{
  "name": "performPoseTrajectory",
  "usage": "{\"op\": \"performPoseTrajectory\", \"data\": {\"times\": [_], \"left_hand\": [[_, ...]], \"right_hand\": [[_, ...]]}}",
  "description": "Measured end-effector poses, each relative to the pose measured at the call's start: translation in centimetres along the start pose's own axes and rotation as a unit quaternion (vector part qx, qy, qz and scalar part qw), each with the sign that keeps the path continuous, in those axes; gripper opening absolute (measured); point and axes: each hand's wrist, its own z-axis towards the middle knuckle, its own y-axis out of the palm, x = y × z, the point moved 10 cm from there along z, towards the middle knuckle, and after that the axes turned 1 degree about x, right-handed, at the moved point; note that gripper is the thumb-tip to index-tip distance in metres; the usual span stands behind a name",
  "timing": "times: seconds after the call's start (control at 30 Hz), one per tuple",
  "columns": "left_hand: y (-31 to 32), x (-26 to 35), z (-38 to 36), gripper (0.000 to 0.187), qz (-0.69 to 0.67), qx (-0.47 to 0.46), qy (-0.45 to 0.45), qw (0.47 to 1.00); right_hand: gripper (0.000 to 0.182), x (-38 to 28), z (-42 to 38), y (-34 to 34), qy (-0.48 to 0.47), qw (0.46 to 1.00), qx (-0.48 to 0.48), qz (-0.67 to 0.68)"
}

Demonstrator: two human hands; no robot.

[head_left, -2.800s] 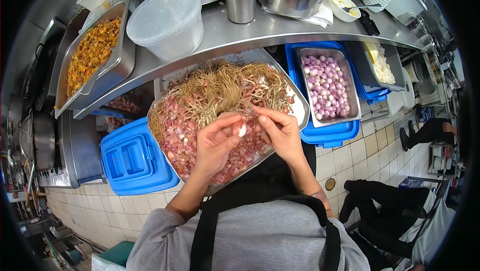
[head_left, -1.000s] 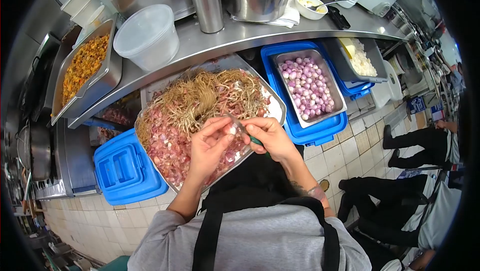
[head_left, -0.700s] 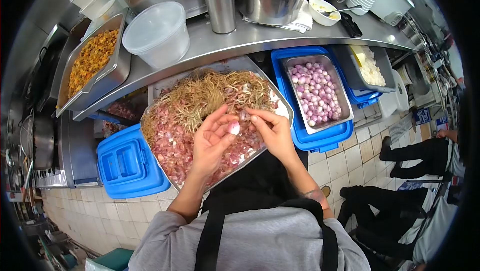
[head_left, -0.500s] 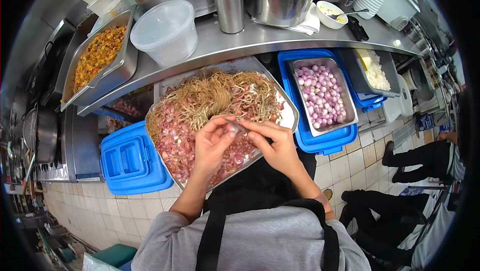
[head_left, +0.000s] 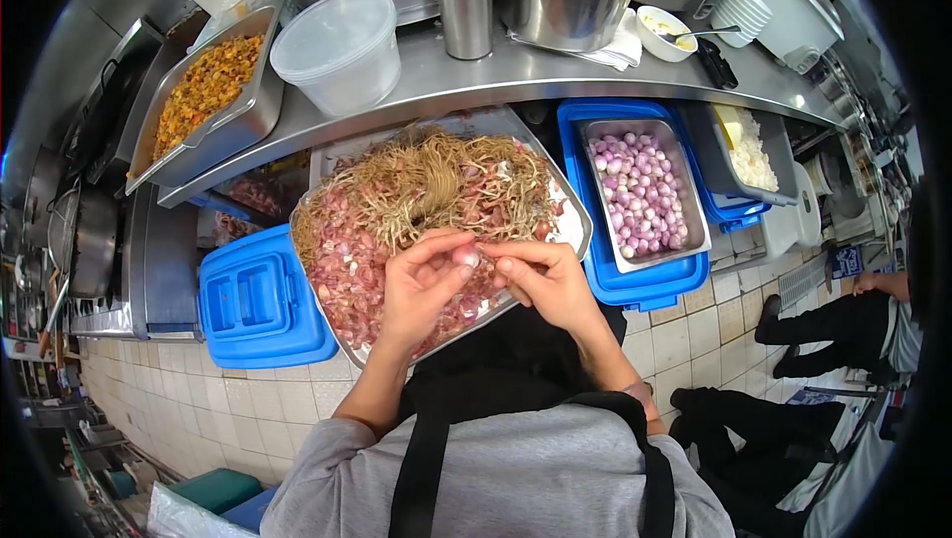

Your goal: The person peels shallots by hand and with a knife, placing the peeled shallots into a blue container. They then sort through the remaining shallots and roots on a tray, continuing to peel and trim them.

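Observation:
My left hand (head_left: 421, 285) pinches a small pinkish shallot (head_left: 466, 256) between thumb and fingers. Close against it, my right hand (head_left: 547, 278) has thumb and forefinger pressed together; what they grip at the shallot is too small to make out. Both hands are over the near part of a large metal tray (head_left: 572, 203). Loose pink shallot skins (head_left: 347, 275) cover its left and near side. Bunches of shallots with dry, straw-coloured stalks (head_left: 431, 176) lie heaped toward the back.
Right of the tray, a steel pan of peeled shallots (head_left: 640, 191) rests on a blue lid (head_left: 605, 280). Another blue lid (head_left: 260, 300) is at left. Ahead runs a steel counter (head_left: 426, 87) with a lidded tub (head_left: 337, 57) and pot (head_left: 560, 17). People's legs (head_left: 823, 335) show at right.
My right fingers have curled in and tilted downward beside the shallot. The left hand keeps its pinch almost in place. The whole view has shifted slightly.

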Motion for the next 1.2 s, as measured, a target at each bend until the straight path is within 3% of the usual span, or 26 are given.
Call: {"op": "performPoseTrajectory", "data": {"times": [0.03,0.13,0.27,0.3,0.4,0.43,0.47,0.53,0.6,0.67,0.93,1.2], "left_hand": [[0.0,-0.3,-0.1,0.035,-0.007,-0.001,-0.007,1.0],[0.2,-1.3,0.0,0.041,-0.06,0.004,-0.048,0.997],[0.4,-1.6,0.6,0.047,-0.069,-0.01,-0.026,0.997],[0.9,-1.2,0.7,0.048,-0.078,-0.017,-0.019,0.997],[2.1,-0.3,0.9,0.049,-0.118,-0.034,-0.017,0.992],[2.3,-0.2,0.9,0.049,-0.133,-0.04,-0.02,0.99],[1.6,-0.4,0.9,0.048,-0.114,-0.016,-0.02,0.993],[-0.4,-1.3,0.9,0.044,-0.079,0.022,-0.023,0.996],[-2.4,-1.9,0.9,0.04,-0.053,0.057,-0.02,0.997],[-3.5,-2.2,0.6,0.037,-0.029,0.082,-0.028,0.996],[-3.6,-4.0,0.6,0.031,-0.009,0.102,-0.049,0.994],[-4.3,-3.4,0.7,0.031,-0.018,0.091,-0.029,0.995]], "right_hand": [[0.023,1.0,-0.1,0.1,0.057,0.995,-0.02,0.076],[0.023,1.2,0.3,-0.5,0.041,0.997,0.018,0.07],[0.024,0.1,0.3,-1.4,-0.023,0.997,0.072,0.004],[0.023,-0.6,0.4,-2.1,-0.071,0.99,0.109,-0.057],[0.022,0.9,0.8,-4.3,-0.016,0.975,0.172,-0.14],[0.022,1.2,1.3,-4.6,-0.049,0.961,0.182,-0.202],[0.023,2.7,1.1,-4.8,-0.021,0.964,0.189,-0.186],[0.025,3.8,1.0,-4.0,-0.027,0.938,0.153,-0.31],[0.026,2.8,0.4,-3.4,-0.074,0.916,0.152,-0.363],[0.026,3.1,-0.6,-3.6,-0.065,0.885,0.188,-0.421],[0.022,4.2,-1.4,-5.4,-0.027,0.876,0.219,-0.429],[0.025,3.5,-0.2,-5.6,-0.049,0.888,0.216,-0.402]]}}
